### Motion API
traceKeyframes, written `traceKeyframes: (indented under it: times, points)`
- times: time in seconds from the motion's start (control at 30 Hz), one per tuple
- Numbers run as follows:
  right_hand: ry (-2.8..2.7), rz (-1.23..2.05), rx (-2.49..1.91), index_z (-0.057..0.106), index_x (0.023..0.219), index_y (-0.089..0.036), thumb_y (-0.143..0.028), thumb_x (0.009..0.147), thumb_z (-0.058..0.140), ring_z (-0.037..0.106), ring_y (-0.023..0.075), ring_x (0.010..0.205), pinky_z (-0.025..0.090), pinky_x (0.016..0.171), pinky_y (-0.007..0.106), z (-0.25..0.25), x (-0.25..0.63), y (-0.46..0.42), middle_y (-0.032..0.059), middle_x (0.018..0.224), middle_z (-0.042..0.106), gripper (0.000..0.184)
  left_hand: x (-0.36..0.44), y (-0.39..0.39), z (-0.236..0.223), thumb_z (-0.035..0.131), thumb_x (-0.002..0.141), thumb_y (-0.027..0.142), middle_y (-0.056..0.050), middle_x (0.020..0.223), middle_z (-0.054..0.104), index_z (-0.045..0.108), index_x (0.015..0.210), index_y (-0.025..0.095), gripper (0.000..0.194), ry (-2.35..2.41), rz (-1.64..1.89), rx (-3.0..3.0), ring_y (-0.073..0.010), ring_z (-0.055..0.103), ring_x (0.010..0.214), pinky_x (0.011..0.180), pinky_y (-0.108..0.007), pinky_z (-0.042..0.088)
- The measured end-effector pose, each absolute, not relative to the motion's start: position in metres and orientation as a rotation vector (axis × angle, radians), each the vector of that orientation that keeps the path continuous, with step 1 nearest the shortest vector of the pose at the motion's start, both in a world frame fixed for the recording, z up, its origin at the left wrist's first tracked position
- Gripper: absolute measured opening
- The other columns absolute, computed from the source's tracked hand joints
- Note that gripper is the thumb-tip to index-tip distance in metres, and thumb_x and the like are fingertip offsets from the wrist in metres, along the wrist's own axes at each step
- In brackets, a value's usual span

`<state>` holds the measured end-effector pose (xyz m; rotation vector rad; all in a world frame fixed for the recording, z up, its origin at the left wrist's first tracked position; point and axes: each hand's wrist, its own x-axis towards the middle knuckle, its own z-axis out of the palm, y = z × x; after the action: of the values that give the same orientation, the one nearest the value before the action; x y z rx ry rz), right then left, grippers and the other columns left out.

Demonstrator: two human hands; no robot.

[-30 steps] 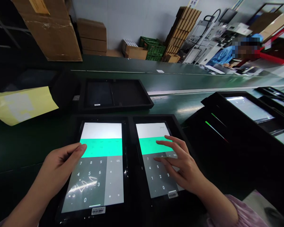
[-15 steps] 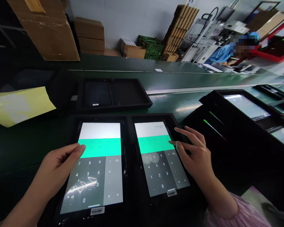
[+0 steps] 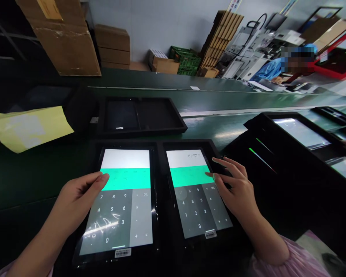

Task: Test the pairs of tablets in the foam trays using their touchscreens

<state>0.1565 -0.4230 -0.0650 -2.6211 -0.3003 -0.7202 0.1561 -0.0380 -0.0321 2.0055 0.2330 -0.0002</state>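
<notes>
Head view: the left hand (image 3: 80,192) holds nothing, its fingers loosely together with their tips over the green band of one calculator tablet (image 3: 125,159). The right hand (image 3: 233,188) curves open and empty, its fingertips at the band's edge on a second tablet (image 3: 187,158), leaving the keypad uncovered. A black tray (image 3: 173,129) lies beyond the fingers.

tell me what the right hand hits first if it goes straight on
Likely the green band on the tablet under the right hand; depth is unclear, and the fingertips may already touch it.
</notes>
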Motion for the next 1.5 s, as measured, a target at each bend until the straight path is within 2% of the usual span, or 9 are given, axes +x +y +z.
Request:
traceKeyframes:
  times: [0.23, 0.43, 0.57, 0.67, 0.83, 1.03, 1.23, 1.37, 1.5]
  points:
    - [-0.410, -0.709, -2.573, 0.080, 0.096, -0.029, -0.031, 0.099, 0.052, 0.050, 0.0351, 0.131, 0.051, 0.096, 0.062, -0.056, 0.156, -0.417, 0.0072, 0.129, 0.066, 0.029, 0.157, -0.036, -0.030, 0.058, 0.093, 0.045, 0.005, 0.060, 0.025, 0.036, 0.059, 0.021, 0.047, 0.226, 0.027, 1.632, -0.0124, 0.022, 0.055, 0.050, -0.028, 0.021]
    - [-0.623, -0.629, -2.526, 0.078, 0.101, -0.029, -0.029, 0.100, 0.051, 0.049, 0.0326, 0.131, 0.052, 0.096, 0.056, -0.017, 0.147, -0.354, 0.0067, 0.130, 0.064, 0.028, 0.157, -0.037, -0.031, 0.046, 0.099, 0.033, 0.005, 0.058, 0.034, 0.041, 0.062, 0.021, 0.039, 0.111, 0.067, 1.608, -0.0123, 0.031, 0.055, 0.054, -0.028, 0.027]
    - [-0.838, -0.475, -2.560, 0.078, 0.093, -0.024, -0.026, 0.099, 0.051, 0.042, 0.0353, 0.137, 0.051, 0.102, 0.061, -0.019, 0.149, -0.295, 0.0090, 0.133, 0.061, 0.028, 0.153, -0.033, -0.022, 0.041, 0.100, 0.030, 0.004, 0.063, 0.039, 0.046, 0.066, 0.021, 0.036, 0.107, 0.164, 1.697, -0.0133, 0.039, 0.063, 0.060, -0.027, 0.034]
    - [-0.868, -0.443, -2.569, 0.078, 0.091, -0.022, -0.026, 0.101, 0.048, 0.038, 0.0366, 0.139, 0.048, 0.104, 0.065, -0.033, 0.154, -0.267, 0.0104, 0.135, 0.058, 0.032, 0.153, -0.024, -0.016, 0.043, 0.098, 0.030, 0.003, 0.069, 0.047, 0.050, 0.069, 0.022, 0.031, 0.104, 0.246, 1.783, -0.0144, 0.047, 0.071, 0.066, -0.026, 0.038]
    - [-0.893, -0.386, -2.583, 0.076, 0.112, -0.026, -0.028, 0.101, 0.048, 0.028, 0.0393, 0.146, 0.045, 0.105, 0.070, -0.051, 0.158, -0.259, 0.0098, 0.149, 0.046, 0.030, 0.155, -0.004, -0.011, 0.047, 0.096, 0.035, 0.002, 0.081, 0.059, 0.056, 0.075, 0.024, 0.026, 0.201, 0.325, 1.786, -0.0164, 0.057, 0.086, 0.080, -0.026, 0.044]
    - [-0.808, -0.475, -2.555, 0.079, 0.094, -0.025, -0.023, 0.099, 0.049, 0.034, 0.0388, 0.142, 0.044, 0.104, 0.071, -0.054, 0.158, -0.270, 0.0076, 0.138, 0.058, 0.031, 0.157, 0.008, -0.009, 0.051, 0.091, 0.047, -0.005, 0.114, 0.067, 0.064, 0.102, 0.025, 0.027, 0.379, 0.135, 1.942, -0.0241, 0.062, 0.111, 0.091, -0.033, 0.051]
    - [-0.853, -0.372, -2.592, 0.073, 0.117, -0.029, -0.024, 0.100, 0.047, 0.026, 0.0421, 0.147, 0.041, 0.101, 0.076, -0.057, 0.156, -0.266, 0.0085, 0.151, 0.046, 0.032, 0.160, 0.012, -0.026, 0.049, 0.089, 0.064, -0.014, 0.164, 0.032, 0.030, 0.156, 0.021, 0.082, 0.263, -0.278, 2.185, -0.0342, 0.034, 0.148, 0.116, -0.050, 0.038]
    - [-0.797, -0.441, -2.567, 0.076, 0.107, -0.026, -0.020, 0.099, 0.046, 0.028, 0.0404, 0.146, 0.039, 0.104, 0.075, -0.056, 0.155, -0.271, 0.0077, 0.144, 0.053, 0.031, 0.157, 0.012, -0.032, 0.045, 0.087, 0.072, -0.013, 0.169, 0.011, 0.009, 0.162, 0.018, 0.100, 0.179, -0.425, 2.301, -0.0350, 0.016, 0.154, 0.119, -0.053, 0.031]
    - [-0.944, -0.422, -2.511, 0.073, 0.117, -0.024, -0.018, 0.098, 0.047, 0.026, 0.0381, 0.147, 0.044, 0.107, 0.067, -0.052, 0.150, -0.266, 0.0101, 0.148, 0.048, 0.032, 0.156, 0.012, -0.032, 0.051, 0.086, 0.067, -0.018, 0.168, 0.003, -0.005, 0.162, 0.017, 0.107, 0.097, -0.483, 2.324, -0.0404, 0.020, 0.152, 0.114, -0.057, 0.037]
